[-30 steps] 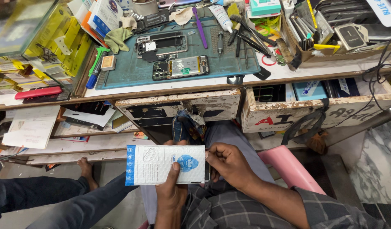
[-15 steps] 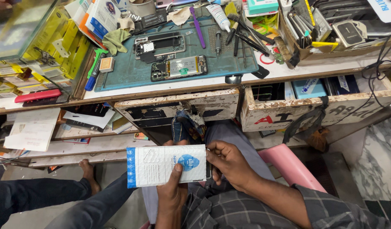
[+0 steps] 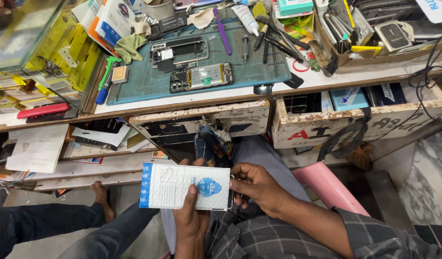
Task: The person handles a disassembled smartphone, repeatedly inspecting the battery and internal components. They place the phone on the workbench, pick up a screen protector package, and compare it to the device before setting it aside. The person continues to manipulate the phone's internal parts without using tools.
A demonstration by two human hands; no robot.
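My left hand [image 3: 191, 218] holds a flat white and blue packet [image 3: 175, 185] over my lap, thumb pressed on its face. My right hand [image 3: 256, 183] pinches the packet's right end, fingers curled around its edge. Above, on the workbench, an opened phone body [image 3: 201, 76] and a second phone frame [image 3: 178, 51] lie on a teal work mat [image 3: 134, 88].
Two worn drawers [image 3: 201, 120] hang open under the bench edge, one [image 3: 355, 115] holding a blue box. Tools, a purple pry stick [image 3: 222, 29] and tubes crowd the mat. Yellow boxes [image 3: 62, 48] stack at left. Another person's leg and bare foot [image 3: 102, 194] are at lower left. A pink stool [image 3: 326, 187] is beside me.
The packet and both hands have stayed almost in place; my right hand's fingers have shifted slightly at the packet's right end.
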